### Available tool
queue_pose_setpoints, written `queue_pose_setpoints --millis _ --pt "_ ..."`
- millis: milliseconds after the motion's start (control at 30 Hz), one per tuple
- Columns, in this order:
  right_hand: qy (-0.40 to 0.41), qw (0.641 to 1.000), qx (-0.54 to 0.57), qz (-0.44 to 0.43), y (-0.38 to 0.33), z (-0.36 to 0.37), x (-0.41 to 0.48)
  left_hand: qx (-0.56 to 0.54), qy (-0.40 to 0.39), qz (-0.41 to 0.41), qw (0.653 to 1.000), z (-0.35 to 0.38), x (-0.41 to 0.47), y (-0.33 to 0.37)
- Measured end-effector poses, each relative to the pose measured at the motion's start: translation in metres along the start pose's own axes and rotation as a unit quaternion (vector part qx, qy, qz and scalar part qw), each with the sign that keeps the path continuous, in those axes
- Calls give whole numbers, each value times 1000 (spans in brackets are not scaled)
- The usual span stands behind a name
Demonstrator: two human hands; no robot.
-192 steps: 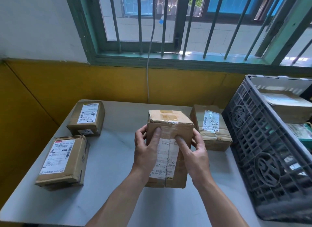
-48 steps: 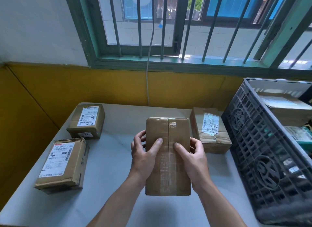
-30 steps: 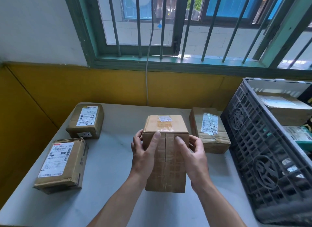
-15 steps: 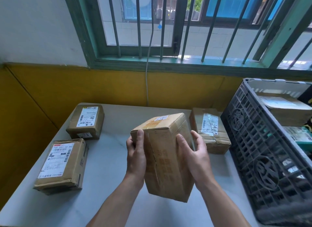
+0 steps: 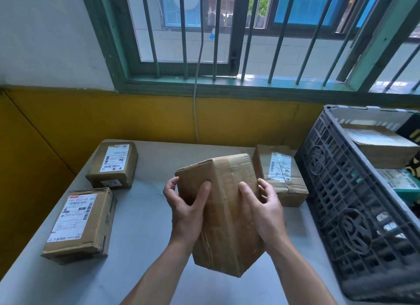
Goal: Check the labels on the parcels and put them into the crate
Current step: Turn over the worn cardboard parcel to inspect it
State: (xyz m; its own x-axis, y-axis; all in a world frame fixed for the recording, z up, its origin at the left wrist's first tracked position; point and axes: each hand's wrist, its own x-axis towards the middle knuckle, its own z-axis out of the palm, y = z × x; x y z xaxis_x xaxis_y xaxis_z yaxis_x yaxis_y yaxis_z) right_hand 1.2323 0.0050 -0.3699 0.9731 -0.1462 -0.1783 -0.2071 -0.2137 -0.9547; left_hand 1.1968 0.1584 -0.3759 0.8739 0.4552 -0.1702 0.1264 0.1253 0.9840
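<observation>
**Head view, both hands at work.** The left hand (image 5: 186, 211) and the right hand (image 5: 266, 211) hold one brown cardboard parcel (image 5: 225, 213) between them. It is lifted clear of the table (image 5: 141, 225) and tilted, with one lower corner pointing down. The left fingers (image 5: 171, 186) curl round the parcel's left edge, and the thumb lies on the side facing me. The right fingers (image 5: 264, 187) wrap round the right edge, with the thumb placed the same way. I read both grips as clamped on the cardboard. The faces turned toward me show bare cardboard and clear tape.

Three more parcels lie on the table, each with a white label facing up. The far left parcel (image 5: 113, 165) and the near left parcel (image 5: 79, 223) sit apart from the hands. The third parcel (image 5: 280, 175) lies just behind the right hand, near the crate (image 5: 341, 202).

The crate is dark latticed plastic and stands at the table's right side. I cannot tell whether it rests on the table. Boxes (image 5: 381, 145) lie inside it.

Behind the table are a yellow wall (image 5: 113, 118) and a green barred window (image 5: 236, 32). A white cable (image 5: 195, 114) hangs down from the window.
</observation>
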Motion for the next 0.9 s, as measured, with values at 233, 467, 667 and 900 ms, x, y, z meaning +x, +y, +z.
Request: queue_pose_setpoints --millis 233,467,667,900 --pt "13 1000 7 7 3 0 -4 21 -26 -26 999 -4 11 -5" --pt "-9 999 26 -19 -1 -5 -2 -14 -87 -55 995 -10 9 -4" --pt "-69 994 84 13 -5 -13 -2 -101 -95 -116 984 -18 16 2" --pt "-80 993 89 6 -10 -16 -1 -99 -22 -140 985 -10 18 -1"
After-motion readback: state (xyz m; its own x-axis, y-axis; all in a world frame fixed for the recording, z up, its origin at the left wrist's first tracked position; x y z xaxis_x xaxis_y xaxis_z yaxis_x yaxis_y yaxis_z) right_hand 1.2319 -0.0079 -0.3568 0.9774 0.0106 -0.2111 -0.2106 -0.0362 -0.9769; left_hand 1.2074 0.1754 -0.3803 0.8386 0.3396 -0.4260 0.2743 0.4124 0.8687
